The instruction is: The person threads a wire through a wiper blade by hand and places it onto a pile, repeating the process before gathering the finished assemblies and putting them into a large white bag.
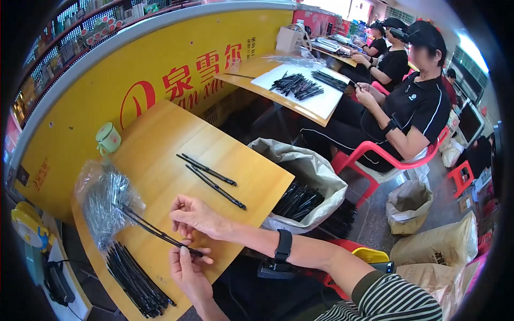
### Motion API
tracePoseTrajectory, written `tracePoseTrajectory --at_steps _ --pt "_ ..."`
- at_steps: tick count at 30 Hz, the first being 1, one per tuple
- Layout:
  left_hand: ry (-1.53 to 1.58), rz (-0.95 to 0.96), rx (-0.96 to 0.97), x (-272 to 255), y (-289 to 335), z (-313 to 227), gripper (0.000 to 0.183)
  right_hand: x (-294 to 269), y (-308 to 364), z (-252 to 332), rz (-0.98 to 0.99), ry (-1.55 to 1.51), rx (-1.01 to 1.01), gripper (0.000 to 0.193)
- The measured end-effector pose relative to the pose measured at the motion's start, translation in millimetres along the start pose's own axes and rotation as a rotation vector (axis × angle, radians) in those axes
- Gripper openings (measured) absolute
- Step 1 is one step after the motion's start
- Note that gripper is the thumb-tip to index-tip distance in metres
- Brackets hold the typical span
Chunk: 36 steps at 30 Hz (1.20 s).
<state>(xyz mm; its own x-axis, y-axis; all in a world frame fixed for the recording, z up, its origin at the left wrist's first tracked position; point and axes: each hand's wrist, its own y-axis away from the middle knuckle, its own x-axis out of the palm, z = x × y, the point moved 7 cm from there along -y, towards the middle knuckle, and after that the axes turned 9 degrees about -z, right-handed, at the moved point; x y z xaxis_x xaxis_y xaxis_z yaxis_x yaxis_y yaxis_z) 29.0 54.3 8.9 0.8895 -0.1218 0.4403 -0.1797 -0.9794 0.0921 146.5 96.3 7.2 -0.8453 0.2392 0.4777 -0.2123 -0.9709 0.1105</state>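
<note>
My left hand (190, 270), near the front edge of the wooden table, pinches the near end of a long slim black strip (155, 230). The strip looks doubled and runs up to the left, its far end by a clear plastic bag (110, 198) of thin pieces. Just above the strip, my right hand (199, 216) has its fingers curled together; what they hold, if anything, is hidden. Two pairs of similar black strips, a farther one (208, 170) and a nearer one (216, 186), lie on the table. A thick bundle of black strips (138, 281) rests at the left edge.
A green lidded mug (108, 138) stands by the yellow partition (80, 125). Right of the table, an open woven sack (329, 184) holds many black strips. Beyond it, a person (415, 101) on a red chair (369, 155) handles strips at another table (243, 77). More sacks (439, 243) stand at right.
</note>
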Motion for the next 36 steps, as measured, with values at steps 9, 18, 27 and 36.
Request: tracePoseTrajectory --at_steps 9,18,27,36 --pt "0.102 -0.013 -0.052 2 -4 7 0.017 1 4 5 0.075 -0.083 0.021 0.013" --pt "0.131 -0.02 -0.02 -4 -4 4 0.017 6 9 9 0.13 0.079 -0.002 0.014" --pt "0.075 -0.069 0.028 -9 -6 2 0.024 -4 9 13 0.066 0.183 -0.064 0.014" --pt "0.072 -0.087 -0.004 -7 -7 -2 0.03 -9 5 14 0.001 -0.043 -0.066 0.01"
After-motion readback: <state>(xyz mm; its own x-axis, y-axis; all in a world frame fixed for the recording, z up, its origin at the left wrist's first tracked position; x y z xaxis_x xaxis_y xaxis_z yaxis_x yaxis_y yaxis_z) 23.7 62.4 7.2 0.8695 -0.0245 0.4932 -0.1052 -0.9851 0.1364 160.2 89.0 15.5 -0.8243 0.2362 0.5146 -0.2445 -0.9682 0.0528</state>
